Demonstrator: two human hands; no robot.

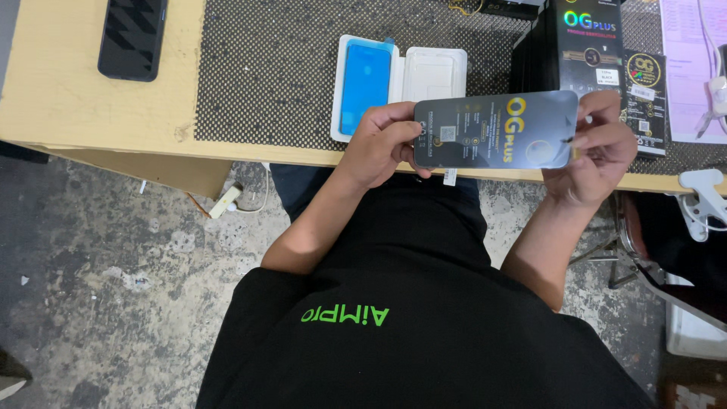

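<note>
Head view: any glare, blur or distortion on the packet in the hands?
Head view: sharp, light even and soft; a pale sheen crosses the dark flat packet held between left hand and right hand; table edge bows slightly, wide-angle distortion; no motion blur.

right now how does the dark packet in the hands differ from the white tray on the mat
The dark packet is held off the table by the left hand and right hand; the white tray lies on the mat. The packet is closed and glossy grey; the tray is open, showing a blue film. Both are flat rectangles.
</note>
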